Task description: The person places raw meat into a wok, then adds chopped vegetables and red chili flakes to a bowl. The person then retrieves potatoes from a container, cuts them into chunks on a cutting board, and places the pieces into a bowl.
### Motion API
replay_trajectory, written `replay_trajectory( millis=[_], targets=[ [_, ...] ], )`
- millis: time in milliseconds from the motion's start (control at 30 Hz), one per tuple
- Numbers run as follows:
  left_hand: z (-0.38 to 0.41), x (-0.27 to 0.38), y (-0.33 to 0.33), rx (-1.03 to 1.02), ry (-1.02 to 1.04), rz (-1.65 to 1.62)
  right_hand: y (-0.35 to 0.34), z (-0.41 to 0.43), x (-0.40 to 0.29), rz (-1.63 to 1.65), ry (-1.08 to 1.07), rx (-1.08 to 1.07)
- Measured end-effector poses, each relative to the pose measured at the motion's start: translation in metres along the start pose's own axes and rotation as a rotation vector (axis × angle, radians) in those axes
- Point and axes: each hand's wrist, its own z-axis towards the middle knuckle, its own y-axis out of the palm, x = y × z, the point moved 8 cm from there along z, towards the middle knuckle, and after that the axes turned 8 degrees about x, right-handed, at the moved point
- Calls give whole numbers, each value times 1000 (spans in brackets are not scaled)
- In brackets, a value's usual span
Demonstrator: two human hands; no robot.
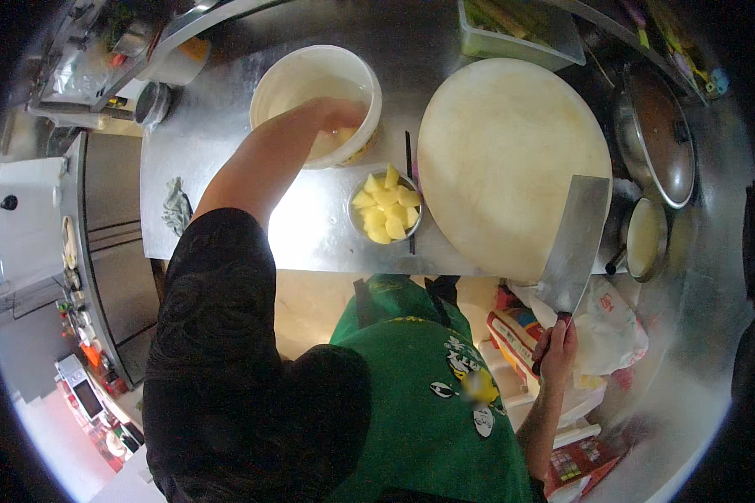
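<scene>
My left hand (340, 116) reaches down into a white plastic bucket (275, 88). Its fingers are partly hidden there, and something pale yellow shows beside them; whether they grip it cannot be told. My right hand (557, 349) is wrapped around the dark handle of a Chinese cleaver (572, 245). The broad blade points away from me and overlaps the right front edge of a round, pale cutting board (509, 151). Between bucket and board, a round metal bowl (354, 227) is heaped with peeled yellow chunks (387, 204), which look like potato.
Dark chopsticks (408, 154) lie beside the bowl on the stainless steel table (226, 119). A crumpled cloth (177, 206) sits at the left. Behind the board stands a clear plastic bin (522, 44); a lidded pan (664, 144) is at the right. Bags (610, 320) lie below the table's front edge.
</scene>
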Motion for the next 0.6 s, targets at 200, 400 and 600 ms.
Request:
replay_trajectory(
  millis=[200,400,600],
  targets=[
    [-64,8,1,-135,82,-239,-3,0,-4,-78,-25,-4],
    [-121,47,-77,618,70,618,-2,8,-7,-94,-103,-122],
    [-171,168,30,523,743,437,-12,22,6,-184,-228,-214]
  ],
)
